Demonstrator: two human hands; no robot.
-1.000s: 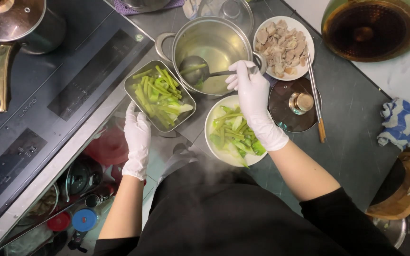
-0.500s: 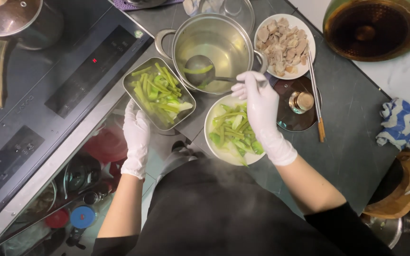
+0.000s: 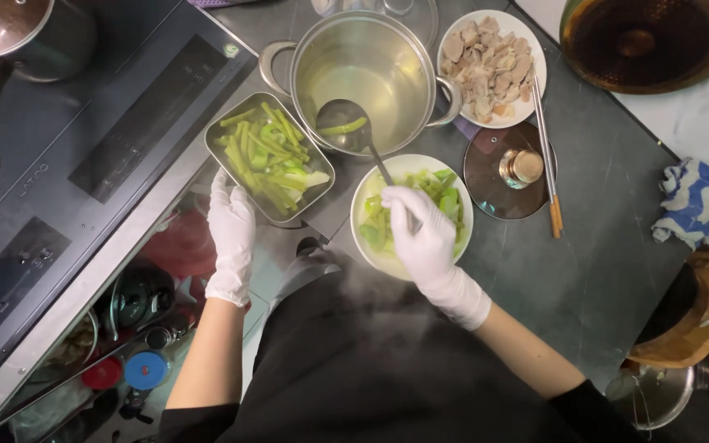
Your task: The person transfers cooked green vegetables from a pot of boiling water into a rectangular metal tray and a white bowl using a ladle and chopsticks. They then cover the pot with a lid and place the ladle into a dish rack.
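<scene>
Steel ladle (image 3: 346,127) gripped by right hand (image 3: 420,238), bowl over far pot (image 3: 371,74), carrying 1 limp, slippery green. Stiff, light; best held mid-handle. Left hand (image 3: 231,234) grasping tray (image 3: 268,156) rim.

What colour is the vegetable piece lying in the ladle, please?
Light green; the vegetable piece in the ladle, held by the right hand, shows best in the head view.
</scene>
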